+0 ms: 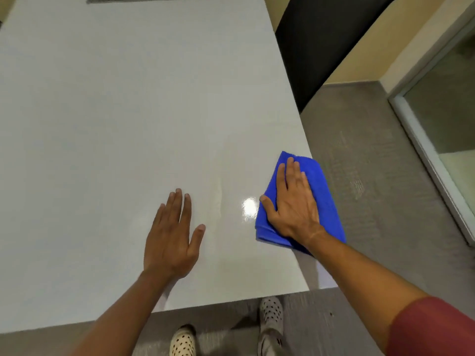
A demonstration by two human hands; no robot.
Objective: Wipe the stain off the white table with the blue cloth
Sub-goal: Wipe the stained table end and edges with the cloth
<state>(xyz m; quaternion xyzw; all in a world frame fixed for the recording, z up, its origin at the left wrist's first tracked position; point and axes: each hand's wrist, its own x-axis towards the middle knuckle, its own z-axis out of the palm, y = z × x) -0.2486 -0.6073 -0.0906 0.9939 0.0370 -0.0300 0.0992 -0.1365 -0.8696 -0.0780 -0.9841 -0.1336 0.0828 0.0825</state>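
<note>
Head view, blue cloth under flat right hand fingers, table edge

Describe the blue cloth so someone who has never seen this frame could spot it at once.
Start at the white table and follow its right edge toward the near corner. There the right hand lies flat on the folded blue cloth, overhanging the edge. It is the only vivid blue thing; the left hand is bare.

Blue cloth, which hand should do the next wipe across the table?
Right. The right hand lies flat on the blue cloth at the white table edge; the left hand rests bare on the tabletop.
</note>
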